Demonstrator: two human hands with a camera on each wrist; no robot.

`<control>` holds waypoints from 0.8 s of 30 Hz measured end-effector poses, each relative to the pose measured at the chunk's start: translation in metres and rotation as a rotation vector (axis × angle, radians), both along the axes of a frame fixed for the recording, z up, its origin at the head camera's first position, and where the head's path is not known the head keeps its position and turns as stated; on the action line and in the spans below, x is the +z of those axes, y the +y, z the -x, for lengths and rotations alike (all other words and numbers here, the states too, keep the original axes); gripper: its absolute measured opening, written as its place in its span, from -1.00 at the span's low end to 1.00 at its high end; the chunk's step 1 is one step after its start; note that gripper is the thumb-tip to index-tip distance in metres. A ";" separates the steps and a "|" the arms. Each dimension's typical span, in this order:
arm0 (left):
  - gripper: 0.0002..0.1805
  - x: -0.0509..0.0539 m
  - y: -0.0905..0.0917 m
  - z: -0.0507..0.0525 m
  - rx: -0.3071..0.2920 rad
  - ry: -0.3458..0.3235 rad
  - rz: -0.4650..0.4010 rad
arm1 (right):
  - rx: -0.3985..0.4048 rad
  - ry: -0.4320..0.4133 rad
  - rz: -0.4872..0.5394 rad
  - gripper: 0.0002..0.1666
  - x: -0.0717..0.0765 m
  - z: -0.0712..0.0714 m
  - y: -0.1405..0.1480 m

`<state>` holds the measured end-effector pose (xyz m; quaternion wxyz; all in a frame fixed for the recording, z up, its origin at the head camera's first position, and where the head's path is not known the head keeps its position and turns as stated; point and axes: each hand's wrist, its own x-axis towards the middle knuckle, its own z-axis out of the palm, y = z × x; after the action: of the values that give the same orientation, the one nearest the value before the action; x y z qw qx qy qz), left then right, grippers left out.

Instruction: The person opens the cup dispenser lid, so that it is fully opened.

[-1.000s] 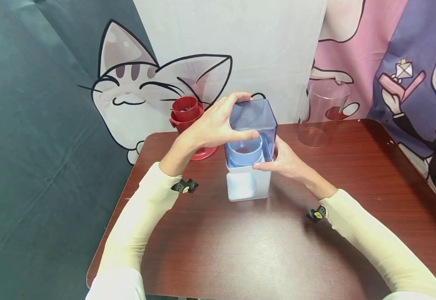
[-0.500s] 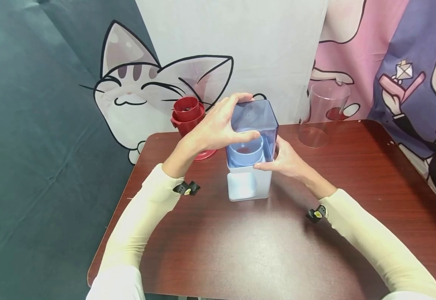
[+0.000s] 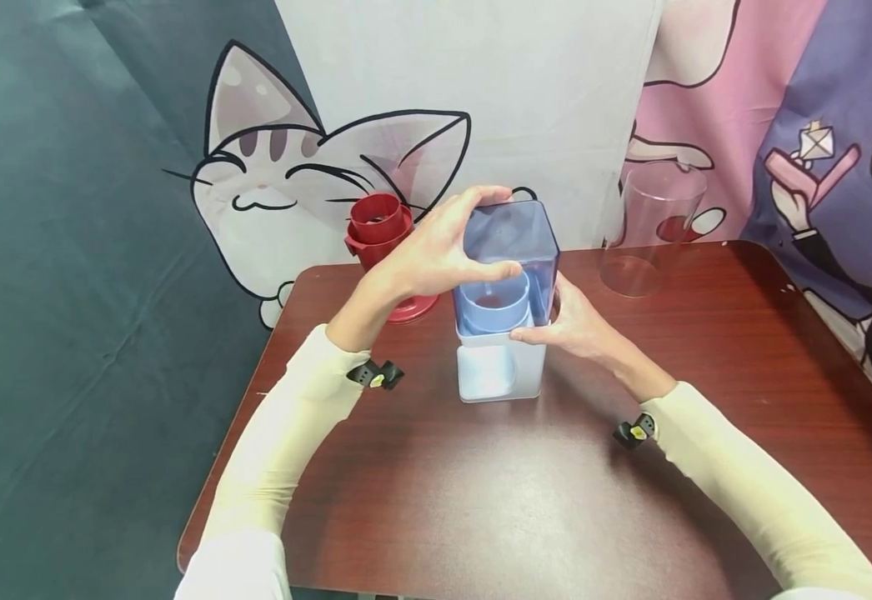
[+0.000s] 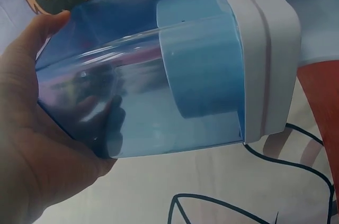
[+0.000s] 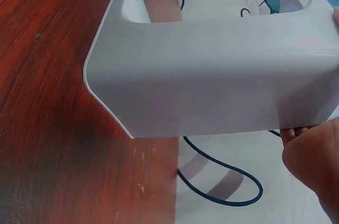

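A translucent blue square cover (image 3: 514, 233) sits on a white base (image 3: 499, 371) that stands upright on the table. Inside the cover is a light blue round cup (image 3: 494, 307). My left hand (image 3: 436, 254) grips the cover's upper part from the left, its thumb across the front. In the left wrist view that hand (image 4: 37, 113) curls round the cover's closed end (image 4: 79, 91). My right hand (image 3: 578, 323) holds the top of the base from the right, thumb at the front rim. Its other fingers are partly hidden behind the base (image 5: 212, 75) in the right wrist view.
Behind my left hand stands a red round-topped object (image 3: 378, 229) with a red foot. A clear open cylinder (image 3: 649, 229) stands at the back right of the brown table (image 3: 518, 500). Printed cloth (image 3: 541, 100) hangs behind the table's back edge.
Everything in the head view has shifted very slightly to the right. Both hands keep the same hold on the cover and the base.
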<state>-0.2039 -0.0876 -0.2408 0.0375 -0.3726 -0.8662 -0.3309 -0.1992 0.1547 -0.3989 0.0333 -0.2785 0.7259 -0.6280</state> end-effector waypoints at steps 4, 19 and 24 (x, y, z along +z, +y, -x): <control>-0.04 0.002 0.002 -0.005 -0.052 0.099 0.012 | -0.026 0.028 -0.020 0.08 0.001 0.000 0.000; 0.01 0.008 -0.002 0.000 -0.079 0.021 0.001 | -0.040 0.017 -0.015 0.13 0.000 0.002 0.002; -0.03 0.009 -0.004 0.005 -0.087 -0.016 -0.006 | -0.024 0.019 0.004 0.15 -0.002 0.003 0.001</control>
<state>-0.2092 -0.0919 -0.2320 0.0170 -0.4073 -0.8484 -0.3377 -0.2019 0.1555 -0.4005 0.0183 -0.2757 0.7281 -0.6274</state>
